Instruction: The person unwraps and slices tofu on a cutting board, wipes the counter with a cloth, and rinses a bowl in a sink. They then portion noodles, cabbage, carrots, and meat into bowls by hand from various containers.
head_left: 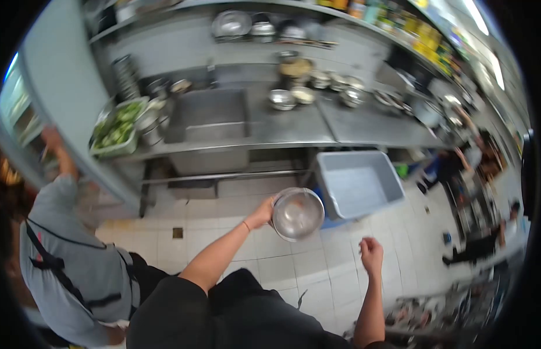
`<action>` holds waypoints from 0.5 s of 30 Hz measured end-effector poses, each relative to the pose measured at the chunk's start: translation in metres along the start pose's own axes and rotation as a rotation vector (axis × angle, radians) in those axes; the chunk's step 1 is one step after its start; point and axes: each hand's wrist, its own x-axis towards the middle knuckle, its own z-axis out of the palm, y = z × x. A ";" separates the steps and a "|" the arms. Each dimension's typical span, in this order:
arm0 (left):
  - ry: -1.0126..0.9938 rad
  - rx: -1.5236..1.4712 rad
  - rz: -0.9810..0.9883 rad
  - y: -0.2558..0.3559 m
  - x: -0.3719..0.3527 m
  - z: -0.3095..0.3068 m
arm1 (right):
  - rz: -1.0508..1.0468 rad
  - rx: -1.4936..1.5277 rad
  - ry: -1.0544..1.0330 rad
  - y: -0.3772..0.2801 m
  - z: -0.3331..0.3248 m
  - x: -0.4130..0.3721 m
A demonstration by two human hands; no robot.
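Note:
My left hand (pixel 261 213) is closed on the left rim of a round steel bowl (pixel 298 215), held out in front of me above the tiled floor. The bowl's inside faces up toward me and shows bare metal; more rim shows along its left side. To the right and lower, my right hand (pixel 372 254) hangs apart from the bowl with its fingers curled in. Whether anything small is in those fingers, I cannot tell. Just beyond the bowl stands a large grey plastic tub (pixel 360 185), its rim close to the bowl in this view.
Ahead runs a steel counter (pixel 282 128) with a sink (pixel 206 116), several metal bowls (pixel 282 99) and a tray of green vegetables (pixel 120 127). At left a person in grey (pixel 78 250) reaches toward a cabinet (pixel 73 87). More people (pixel 486 244) stand far right.

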 end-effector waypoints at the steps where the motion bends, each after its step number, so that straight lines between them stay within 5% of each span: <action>1: 0.129 0.049 0.167 0.000 0.000 -0.041 | 0.012 0.097 -0.099 -0.020 0.025 0.047; 4: 0.592 -0.043 0.051 0.043 -0.034 -0.132 | -0.022 0.094 -0.189 -0.034 0.120 0.189; 7: 1.007 -0.102 0.178 0.009 -0.046 -0.225 | -0.123 -0.412 -0.091 -0.013 0.220 0.322; 13: 1.062 -0.315 0.003 0.008 -0.033 -0.313 | -0.001 -0.801 -0.090 -0.101 0.447 0.477; 15: 1.027 -0.441 -0.036 -0.001 -0.022 -0.339 | -0.363 -0.716 -0.171 -0.156 0.532 0.501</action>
